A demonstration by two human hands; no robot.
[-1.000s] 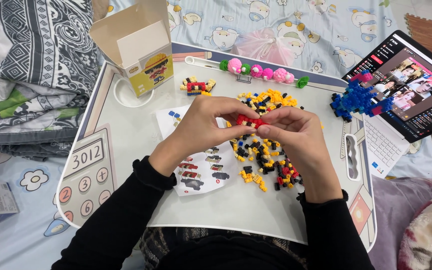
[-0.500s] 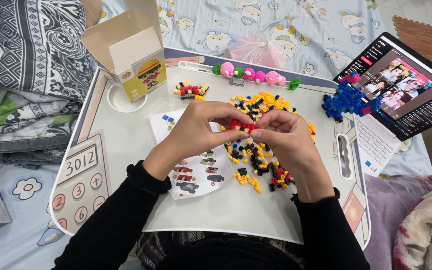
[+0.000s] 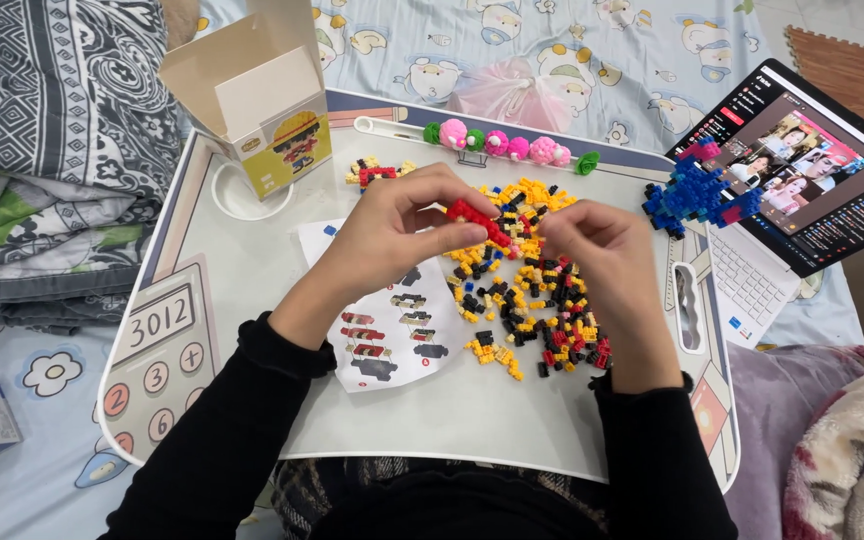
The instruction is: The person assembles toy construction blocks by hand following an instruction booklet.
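Above a lap tray (image 3: 252, 300), my left hand (image 3: 402, 225) pinches a small red brick assembly (image 3: 474, 218) between thumb and fingers. My right hand (image 3: 592, 250) hovers just to its right with fingers curled together; I cannot see whether a small piece sits in them. Beneath both hands lies a heap of several tiny yellow, black and red bricks (image 3: 527, 300). A printed instruction sheet (image 3: 392, 340) rests under my left wrist.
An open cardboard box (image 3: 262, 110) stands at the tray's back left. A small red-yellow build (image 3: 377, 172), a row of pink and green figures (image 3: 507, 145) and a blue brick model (image 3: 692, 195) sit along the back. An open laptop (image 3: 802, 190) lies right.
My hands have drawn slightly apart; the red assembly now stays in my left hand. The camera view has shifted a little.
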